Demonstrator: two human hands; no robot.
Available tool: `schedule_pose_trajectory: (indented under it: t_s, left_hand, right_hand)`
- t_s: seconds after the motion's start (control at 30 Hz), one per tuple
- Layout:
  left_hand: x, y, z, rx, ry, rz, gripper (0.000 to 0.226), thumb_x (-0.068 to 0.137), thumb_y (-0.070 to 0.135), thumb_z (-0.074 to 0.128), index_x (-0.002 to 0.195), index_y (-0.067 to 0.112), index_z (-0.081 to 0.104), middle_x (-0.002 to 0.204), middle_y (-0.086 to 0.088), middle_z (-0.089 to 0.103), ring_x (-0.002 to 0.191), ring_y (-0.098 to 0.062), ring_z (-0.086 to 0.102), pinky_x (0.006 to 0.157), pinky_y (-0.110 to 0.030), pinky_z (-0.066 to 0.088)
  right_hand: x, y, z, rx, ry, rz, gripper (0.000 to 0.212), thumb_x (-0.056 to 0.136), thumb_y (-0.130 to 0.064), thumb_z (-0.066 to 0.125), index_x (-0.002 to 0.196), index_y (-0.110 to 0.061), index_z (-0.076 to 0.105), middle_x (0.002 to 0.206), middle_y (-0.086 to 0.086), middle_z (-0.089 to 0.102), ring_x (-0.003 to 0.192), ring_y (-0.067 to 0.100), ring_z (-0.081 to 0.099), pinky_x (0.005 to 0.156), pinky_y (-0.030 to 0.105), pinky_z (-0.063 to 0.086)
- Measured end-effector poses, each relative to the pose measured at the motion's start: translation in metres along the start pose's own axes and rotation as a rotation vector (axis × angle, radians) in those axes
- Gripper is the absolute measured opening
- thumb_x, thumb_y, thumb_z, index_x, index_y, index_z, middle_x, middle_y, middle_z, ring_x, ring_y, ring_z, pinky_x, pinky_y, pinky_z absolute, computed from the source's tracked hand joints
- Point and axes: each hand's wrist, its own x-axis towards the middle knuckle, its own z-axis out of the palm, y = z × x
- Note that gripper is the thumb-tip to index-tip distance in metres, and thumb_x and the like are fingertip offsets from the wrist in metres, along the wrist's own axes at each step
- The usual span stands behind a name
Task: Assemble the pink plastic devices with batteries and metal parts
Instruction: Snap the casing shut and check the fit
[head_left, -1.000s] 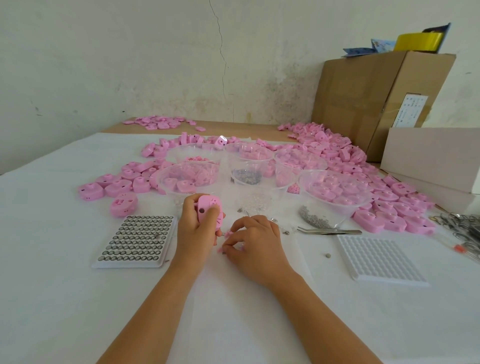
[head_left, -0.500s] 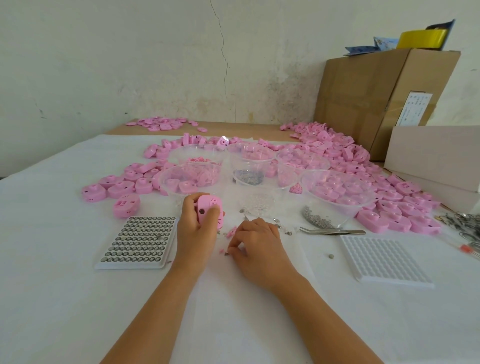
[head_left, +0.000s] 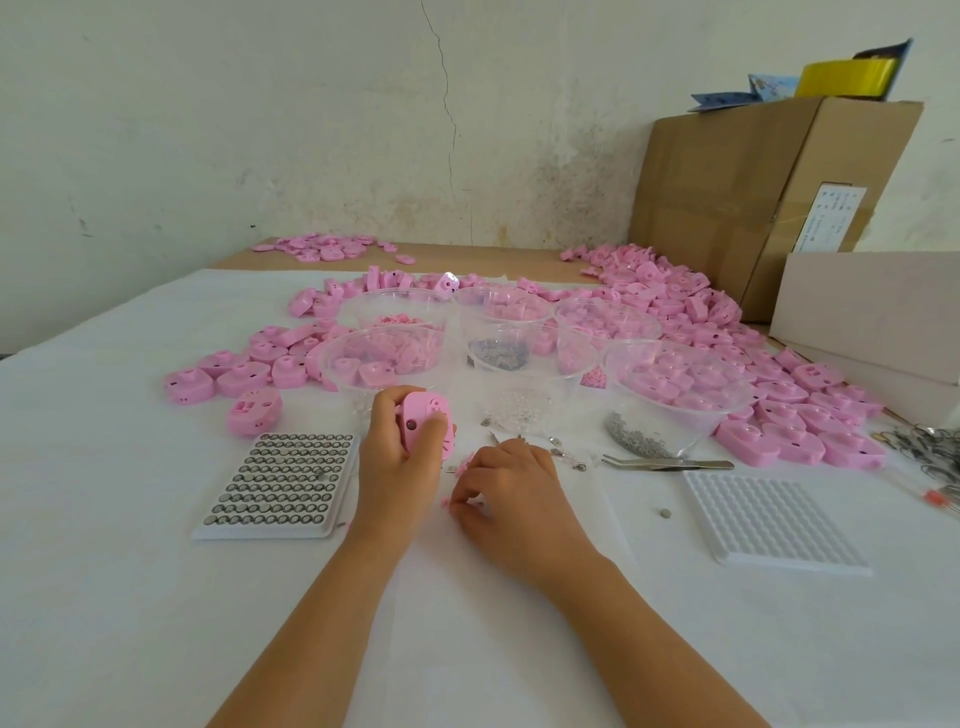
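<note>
My left hand (head_left: 392, 462) grips a pink plastic device (head_left: 423, 418) upright, thumb across its face, just above the white table cover. Close beside it, my right hand (head_left: 511, 493) rests low on the cover with fingers curled, pinching a small pink piece (head_left: 445, 502) at its fingertips. A few more tiny pink pieces (head_left: 464, 464) lie between the two hands. To the left lies a white tray of button batteries (head_left: 280, 480). Small metal parts (head_left: 563, 454) are scattered just beyond my right hand.
Clear plastic bowls (head_left: 675, 384) holding pink parts and metal bits stand behind the hands. Metal tweezers (head_left: 667, 462) and an empty white grid tray (head_left: 774, 517) lie to the right. Heaps of pink devices (head_left: 675, 296) spread across the back. Cardboard boxes (head_left: 737, 208) stand at the far right.
My right hand has slid slightly toward me and lowered onto the cover, its fingers closing over a small pink piece. The left hand keeps the pink device almost still.
</note>
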Motion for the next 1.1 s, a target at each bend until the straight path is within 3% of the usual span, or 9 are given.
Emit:
schedule_pose_trajectory:
  t_s: [0.07,0.13,0.33,0.47,0.63,0.7,0.8,0.93,1.1]
  left_hand:
    - [0.000,-0.001,0.000,-0.003,0.001,0.003,0.025,0.088,0.000,0.054,0.092,0.025,0.051,0.093,-0.012,0.063,0.091,-0.037,0.062,0.080,-0.049,0.051]
    - [0.000,-0.002,-0.001,-0.011,-0.009,0.005,0.022,0.087,0.004,0.054,0.092,0.025,0.051,0.092,-0.010,0.063,0.090,-0.037,0.063,0.079,-0.048,0.051]
    - [0.001,-0.004,0.000,-0.005,-0.009,0.030,0.025,0.086,0.005,0.057,0.089,0.029,0.050,0.080,0.008,0.060,0.078,-0.026,0.061,0.064,-0.027,0.049]
    - [0.000,-0.004,-0.001,-0.013,-0.035,0.008,0.022,0.071,0.024,0.055,0.090,0.033,0.052,0.075,0.020,0.063,0.075,-0.013,0.061,0.061,-0.019,0.048]
    - [-0.001,-0.007,0.000,-0.017,-0.114,0.004,0.023,0.070,0.024,0.056,0.091,0.033,0.054,0.087,0.005,0.064,0.088,-0.031,0.065,0.078,-0.045,0.052]
    - [-0.002,-0.008,0.000,0.008,-0.148,0.024,0.024,0.071,0.023,0.055,0.092,0.033,0.054,0.086,0.005,0.065,0.085,-0.024,0.066,0.075,-0.041,0.053]
    - [-0.005,-0.009,0.003,0.045,-0.205,0.041,0.023,0.080,0.018,0.061,0.095,0.033,0.052,0.078,0.010,0.066,0.067,-0.004,0.064,0.062,-0.022,0.054]
    - [-0.011,-0.007,0.005,0.068,-0.284,0.012,0.016,0.089,0.017,0.061,0.093,0.031,0.055,0.072,0.003,0.065,0.057,-0.008,0.063,0.048,-0.023,0.051]
    - [-0.013,-0.003,0.006,0.044,-0.332,-0.026,0.015,0.088,0.011,0.059,0.093,0.025,0.057,0.069,0.001,0.064,0.051,-0.010,0.061,0.044,-0.020,0.046]
  right_hand:
    - [0.000,-0.002,0.002,-0.031,0.010,-0.031,0.017,0.085,-0.020,0.053,0.089,-0.017,0.069,0.090,-0.003,0.063,0.094,0.018,0.048,0.086,0.023,0.022]
    - [0.000,-0.002,0.003,-0.044,0.010,-0.034,0.015,0.083,-0.019,0.054,0.087,-0.014,0.067,0.087,0.000,0.061,0.093,0.020,0.048,0.083,0.023,0.022]
    - [-0.001,-0.001,0.004,-0.070,-0.025,-0.032,0.017,0.086,-0.021,0.049,0.090,-0.009,0.061,0.091,0.004,0.056,0.093,0.023,0.044,0.083,0.027,0.027]
    - [0.000,-0.001,-0.006,0.080,0.087,0.108,0.009,0.084,-0.015,0.053,0.078,-0.009,0.051,0.078,0.005,0.055,0.077,0.024,0.049,0.067,0.026,0.028]
    - [0.001,-0.001,-0.015,0.292,0.168,0.341,0.008,0.076,-0.014,0.061,0.072,-0.014,0.054,0.061,-0.013,0.049,0.062,0.010,0.047,0.058,0.024,0.035]
    - [0.001,-0.002,-0.020,0.360,0.228,0.360,0.011,0.074,-0.010,0.064,0.070,-0.015,0.056,0.059,-0.014,0.052,0.061,0.009,0.053,0.060,0.022,0.043]
    - [0.001,-0.004,-0.024,0.593,0.318,0.395,0.017,0.075,-0.006,0.065,0.066,-0.018,0.058,0.055,-0.014,0.058,0.056,0.002,0.057,0.055,0.011,0.043]
    - [0.002,-0.006,-0.030,0.955,0.290,0.433,0.021,0.084,-0.003,0.058,0.070,-0.017,0.061,0.054,-0.012,0.061,0.051,0.002,0.056,0.050,0.013,0.042]
    - [0.002,-0.006,-0.030,0.993,0.206,0.404,0.020,0.091,0.000,0.049,0.078,-0.011,0.059,0.051,-0.012,0.060,0.044,-0.001,0.055,0.045,0.011,0.040]
